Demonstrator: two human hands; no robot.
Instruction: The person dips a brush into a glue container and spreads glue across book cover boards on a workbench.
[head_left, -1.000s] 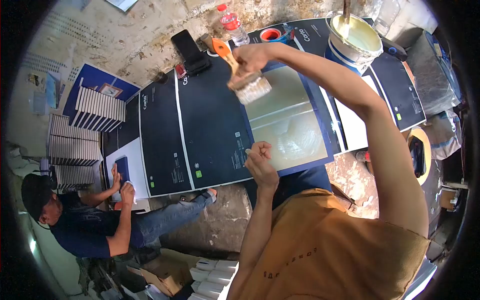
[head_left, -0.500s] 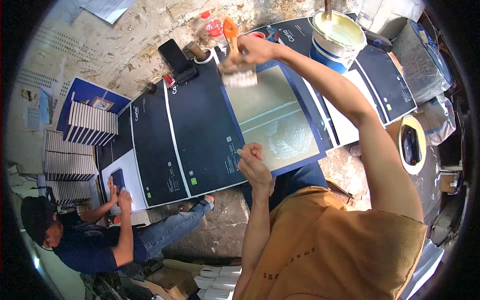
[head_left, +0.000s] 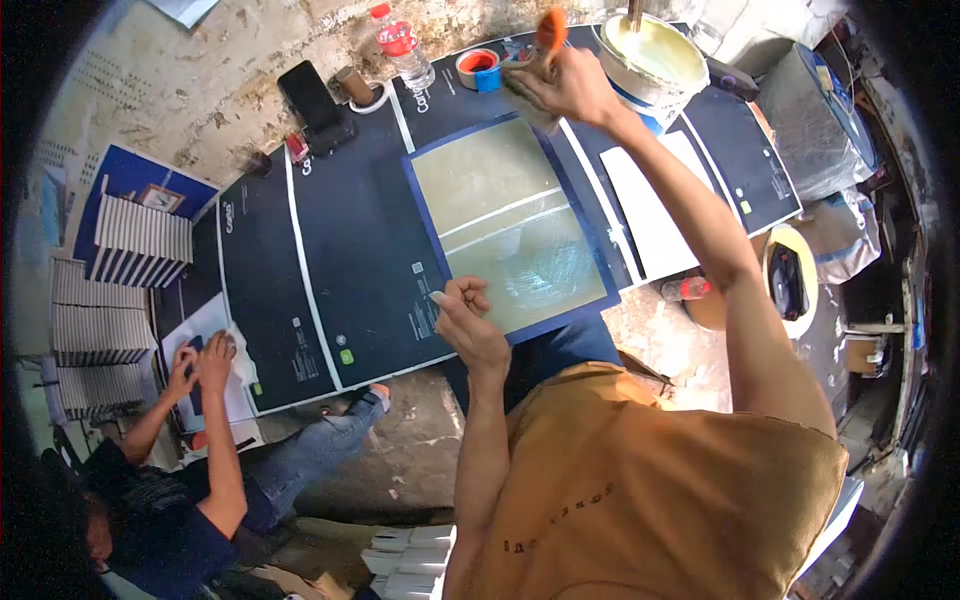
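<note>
My right hand [head_left: 580, 88] is closed on a wide paint brush with an orange handle [head_left: 551, 30]. Its bristles [head_left: 535, 113] hang just beyond the far edge of a flat panel, close to the white bucket [head_left: 655, 60]. This panel has greyish-beige boards [head_left: 480, 180] inside a dark blue border, with a pale strip [head_left: 505, 222] between them. Wet, shiny streaks show on the nearer board [head_left: 540, 270]. At the panel's near left side, my left hand [head_left: 472, 325] is loosely curled, with no object visible in it.
A water bottle [head_left: 402, 50], tape rolls [head_left: 478, 68] and a black phone [head_left: 312, 95] stand along the wall. White sheets [head_left: 660, 200] lie to the right. At the left a co-worker's hands [head_left: 205, 365] work on a dark blue piece beside stacked books [head_left: 140, 235].
My right hand has carried the brush from above the panel rightward toward the bucket. My left hand stays curled by the panel. The whole view has shifted. The co-worker's hands have moved over the blue piece.
</note>
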